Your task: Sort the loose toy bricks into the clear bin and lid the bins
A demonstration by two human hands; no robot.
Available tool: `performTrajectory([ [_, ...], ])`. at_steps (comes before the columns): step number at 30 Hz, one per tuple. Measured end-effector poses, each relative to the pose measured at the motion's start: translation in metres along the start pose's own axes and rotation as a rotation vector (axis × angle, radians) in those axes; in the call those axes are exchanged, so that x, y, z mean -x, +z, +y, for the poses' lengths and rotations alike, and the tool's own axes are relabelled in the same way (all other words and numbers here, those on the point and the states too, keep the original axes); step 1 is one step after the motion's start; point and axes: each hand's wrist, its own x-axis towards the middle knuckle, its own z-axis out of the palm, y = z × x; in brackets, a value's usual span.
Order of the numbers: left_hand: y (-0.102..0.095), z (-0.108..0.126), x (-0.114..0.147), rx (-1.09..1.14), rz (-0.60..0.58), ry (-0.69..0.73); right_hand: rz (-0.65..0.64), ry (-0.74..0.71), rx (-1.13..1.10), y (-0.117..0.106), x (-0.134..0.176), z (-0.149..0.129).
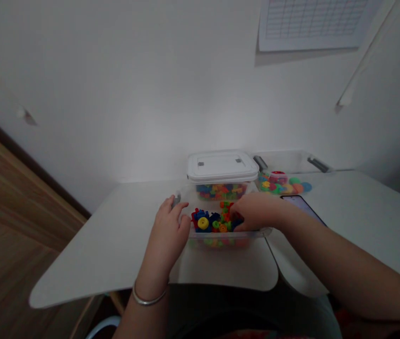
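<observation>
A clear plastic bin (207, 235) stands in front of me, with colourful plastic toy pieces (215, 221) in red, blue, yellow, green and orange inside. My left hand (171, 223) rests at the bin's left rim by a grey handle, its fingers spread and nothing in them. Over the right side of the bin, my right hand (251, 212) reaches in with curled fingers among the pieces. Red and dark blue parts show at its fingertips; what it grips, if anything, is hidden.
Behind the bin is a second clear box with a white lid (223, 165), holding similar pieces. An open clear container (284, 162) with colourful balls stands at the back right. A phone (304, 207) lies beneath my right forearm on the white table (108, 249). A wall rises behind.
</observation>
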Motion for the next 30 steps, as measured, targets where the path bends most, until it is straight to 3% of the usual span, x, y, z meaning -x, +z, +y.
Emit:
performTrajectory([
  [7, -0.005, 0.002, 0.001, 0.073, -0.025, -0.050, -0.068, -0.143, -0.159, 0.015, -0.017, -0.006],
  [13, -0.006, 0.004, 0.002, 0.105, -0.048, -0.062, 0.002, -0.188, -0.235, 0.023, -0.023, 0.001],
  [18, -0.004, 0.005, 0.004, 0.114, -0.026, -0.024, 0.121, -0.263, -0.371, 0.014, -0.025, 0.003],
  [22, -0.005, 0.006, 0.006, 0.123, -0.018, -0.017, 0.145, -0.252, -0.326, 0.010, -0.025, 0.002],
  [24, -0.006, 0.006, 0.007, 0.131, -0.029, -0.011, 0.250, -0.213, -0.300, 0.009, -0.024, 0.006],
  [30, -0.001, 0.002, 0.008, 0.112, 0.019, 0.017, 0.864, 0.132, -0.321, 0.015, -0.025, 0.060],
])
